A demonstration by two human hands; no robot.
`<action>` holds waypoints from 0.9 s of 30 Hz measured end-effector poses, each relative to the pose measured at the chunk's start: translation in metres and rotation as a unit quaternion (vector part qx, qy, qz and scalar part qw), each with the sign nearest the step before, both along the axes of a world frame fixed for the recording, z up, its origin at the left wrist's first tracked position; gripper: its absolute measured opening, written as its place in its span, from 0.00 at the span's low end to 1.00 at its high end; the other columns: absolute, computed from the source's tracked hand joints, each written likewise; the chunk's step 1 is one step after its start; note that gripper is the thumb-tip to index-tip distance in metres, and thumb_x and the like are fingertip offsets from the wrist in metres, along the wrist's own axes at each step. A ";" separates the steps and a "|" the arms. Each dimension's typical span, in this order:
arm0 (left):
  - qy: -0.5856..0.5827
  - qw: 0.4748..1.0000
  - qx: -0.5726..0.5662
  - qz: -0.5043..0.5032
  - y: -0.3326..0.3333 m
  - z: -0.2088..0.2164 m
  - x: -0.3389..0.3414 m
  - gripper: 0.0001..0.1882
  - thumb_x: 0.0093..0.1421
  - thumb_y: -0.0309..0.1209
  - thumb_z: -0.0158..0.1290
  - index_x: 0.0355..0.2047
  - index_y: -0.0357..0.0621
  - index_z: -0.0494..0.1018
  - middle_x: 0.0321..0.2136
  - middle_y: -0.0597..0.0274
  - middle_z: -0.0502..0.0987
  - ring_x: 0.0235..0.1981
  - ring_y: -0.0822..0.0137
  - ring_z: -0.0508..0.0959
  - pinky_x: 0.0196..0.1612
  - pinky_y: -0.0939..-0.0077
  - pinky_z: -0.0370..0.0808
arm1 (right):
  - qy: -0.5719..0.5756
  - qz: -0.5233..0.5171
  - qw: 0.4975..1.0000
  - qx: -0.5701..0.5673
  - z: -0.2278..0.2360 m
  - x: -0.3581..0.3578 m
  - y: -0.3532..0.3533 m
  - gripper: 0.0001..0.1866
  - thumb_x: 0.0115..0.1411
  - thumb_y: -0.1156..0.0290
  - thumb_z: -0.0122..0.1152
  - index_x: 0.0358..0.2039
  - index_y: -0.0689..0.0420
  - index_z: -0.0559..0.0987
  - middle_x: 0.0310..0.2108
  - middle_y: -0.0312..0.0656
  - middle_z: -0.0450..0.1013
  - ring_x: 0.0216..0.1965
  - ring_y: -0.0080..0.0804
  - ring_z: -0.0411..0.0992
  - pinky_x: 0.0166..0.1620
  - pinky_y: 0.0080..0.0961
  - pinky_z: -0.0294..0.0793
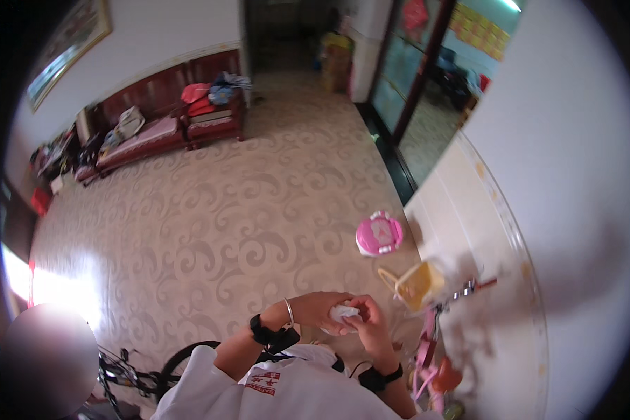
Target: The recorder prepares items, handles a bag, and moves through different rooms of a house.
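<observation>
My left hand [319, 308] and my right hand [372, 325] meet in front of my body, above the patterned floor. Between them is a small crumpled white wad [340, 312], like tissue or thin cloth; its exact kind cannot be made out. The left fingers curl round it from the left. On its right side, the right thumb and fingers pinch it. Parts of the wad are covered by the fingers. Dark straps with small devices sit on both wrists, and a bangle circles the left one.
A pink child's potty-like seat [379, 234] stands on the floor ahead right. Nearer, a pink child's bicycle [427, 350] with a yellow basket [418, 285] leans by the tiled wall. A dark bicycle [143, 374] and a blurred round shape are lower left. A wooden bench [143, 133] lines the far wall.
</observation>
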State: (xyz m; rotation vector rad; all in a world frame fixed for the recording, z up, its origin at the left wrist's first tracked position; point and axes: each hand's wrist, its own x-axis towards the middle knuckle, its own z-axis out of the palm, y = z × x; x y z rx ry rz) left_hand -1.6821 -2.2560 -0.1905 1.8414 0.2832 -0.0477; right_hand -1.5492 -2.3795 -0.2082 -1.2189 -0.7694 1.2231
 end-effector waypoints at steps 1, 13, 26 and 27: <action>-0.007 1.000 0.003 0.026 0.009 -0.002 -0.001 0.37 0.44 0.45 0.61 0.52 0.42 0.62 0.47 0.53 0.69 0.48 0.57 0.69 0.50 0.68 0.65 | -0.007 0.026 1.000 0.003 -0.002 0.008 0.012 0.13 0.49 0.85 0.52 0.36 0.59 0.68 0.31 0.34 0.67 0.35 0.19 0.67 0.38 0.16 0.68; 0.021 0.982 0.174 0.076 0.208 -0.016 0.050 0.18 0.54 0.40 0.50 0.43 0.48 0.69 0.33 0.53 0.75 0.35 0.56 0.74 0.37 0.67 0.69 | -0.105 -0.076 0.991 0.031 -0.034 0.092 0.216 0.09 0.50 0.82 0.50 0.34 0.59 0.69 0.28 0.33 0.66 0.29 0.19 0.64 0.34 0.15 0.64; -0.049 0.972 0.226 0.033 0.388 -0.037 0.185 0.18 0.54 0.45 0.48 0.40 0.48 0.71 0.28 0.51 0.73 0.32 0.53 0.73 0.36 0.62 0.69 | -0.408 -0.208 0.889 0.020 -0.049 0.191 0.400 0.10 0.52 0.83 0.50 0.36 0.59 0.69 0.33 0.38 0.68 0.35 0.24 0.68 0.38 0.21 0.67; -0.048 0.970 0.234 0.034 0.403 -0.038 0.195 0.17 0.54 0.44 0.48 0.38 0.48 0.71 0.28 0.50 0.73 0.31 0.51 0.73 0.36 0.61 0.68 | -0.576 -0.199 0.792 0.042 -0.050 0.202 0.413 0.10 0.52 0.82 0.51 0.35 0.59 0.70 0.31 0.38 0.68 0.34 0.24 0.68 0.38 0.20 0.67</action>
